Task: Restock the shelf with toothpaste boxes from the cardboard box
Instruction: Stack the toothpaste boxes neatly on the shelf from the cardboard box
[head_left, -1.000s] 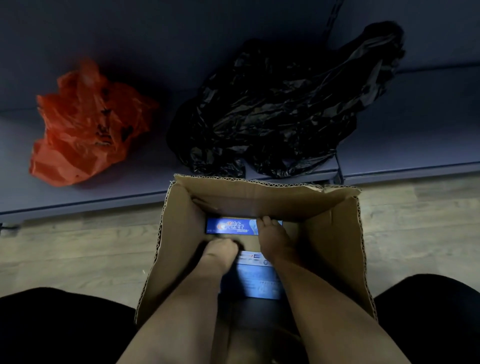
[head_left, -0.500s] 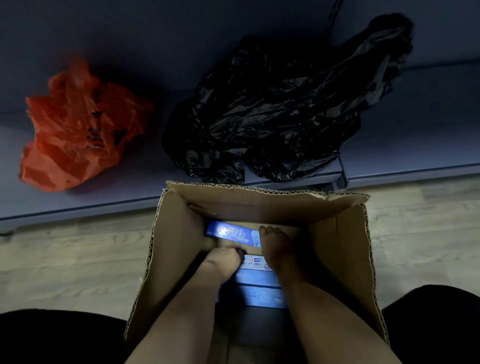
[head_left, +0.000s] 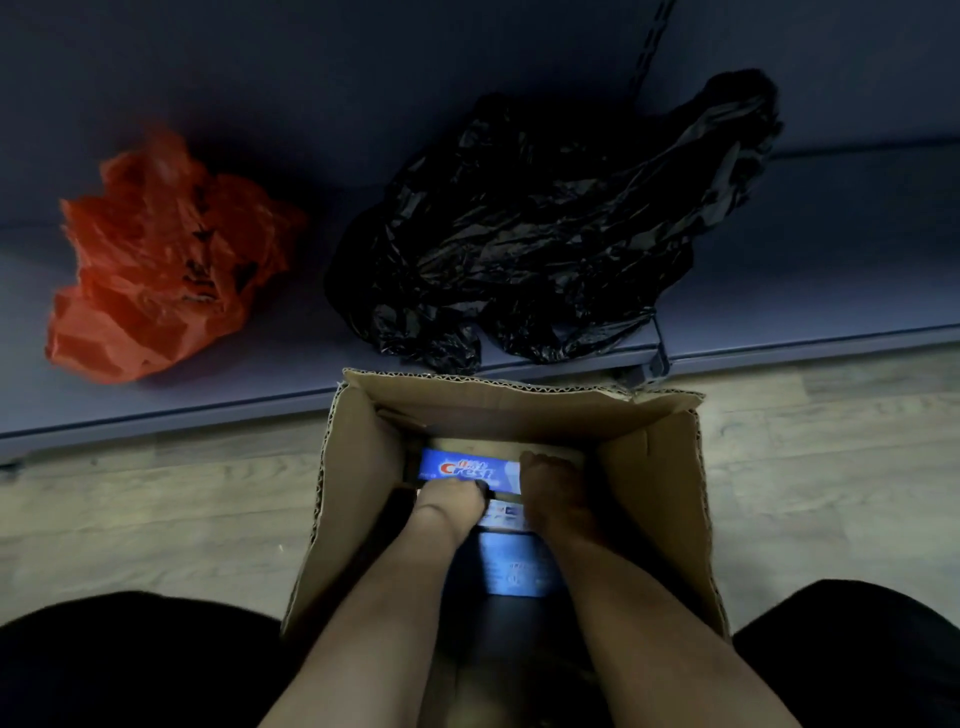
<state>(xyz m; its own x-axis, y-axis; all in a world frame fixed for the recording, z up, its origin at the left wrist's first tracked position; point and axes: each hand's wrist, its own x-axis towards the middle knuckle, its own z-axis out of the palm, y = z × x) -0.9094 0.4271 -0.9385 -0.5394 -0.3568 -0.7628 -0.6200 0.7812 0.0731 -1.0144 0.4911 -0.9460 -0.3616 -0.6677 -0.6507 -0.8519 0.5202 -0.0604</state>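
An open cardboard box (head_left: 654, 478) stands on the floor between my knees, against the low shelf (head_left: 810, 280). Blue toothpaste boxes lie inside; the top one (head_left: 467, 469) shows its logo, and another (head_left: 514, 569) lies nearer to me. Both my hands reach down into the carton. My left hand (head_left: 449, 501) curls over the near edge of the top toothpaste box. My right hand (head_left: 550, 488) grips that box's right end, fingers over its far side. The box bottom is in deep shadow.
A crumpled orange plastic bag (head_left: 156, 260) lies on the shelf at the left, and a large black plastic bag (head_left: 545, 234) lies at its middle, right behind the carton. Pale wood floor (head_left: 156, 519) runs either side. My dark-clothed knees fill the lower corners.
The top toothpaste box has come up a little and shows more of its logo. Both hands have closed round it; the left hand slid forward onto its near edge.
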